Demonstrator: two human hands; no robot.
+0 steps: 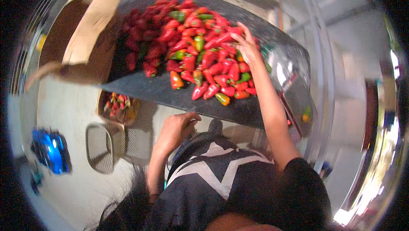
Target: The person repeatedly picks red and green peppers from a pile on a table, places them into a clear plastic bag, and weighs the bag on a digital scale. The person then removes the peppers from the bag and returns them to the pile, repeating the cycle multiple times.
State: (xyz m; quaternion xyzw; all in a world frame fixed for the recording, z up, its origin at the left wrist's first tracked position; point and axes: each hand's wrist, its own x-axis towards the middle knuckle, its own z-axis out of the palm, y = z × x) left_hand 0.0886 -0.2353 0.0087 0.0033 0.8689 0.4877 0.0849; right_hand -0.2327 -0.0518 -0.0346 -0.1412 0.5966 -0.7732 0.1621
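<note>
A large heap of red peppers (209, 58), with a few green and orange ones among them, lies on a dark tabletop (153, 87). My right hand (248, 47) reaches over the heap's right side. Its thumb and fingers are spread around the end of a red pepper, and no firm hold shows. Closer to my body, my left hand (179, 127) hangs by the table's front edge, fingers loosely bent and nothing visible in them. An orange pepper (176, 80) and a yellow-green pepper (222, 99) lie along the heap's near side.
An open cardboard box (92, 26) stands at the table's left end. Below on the floor are a smaller box (135, 111) containing peppers, a grey basket (119, 141) and a shiny blue bag (51, 151). Clear plastic (282, 66) lies right of the heap.
</note>
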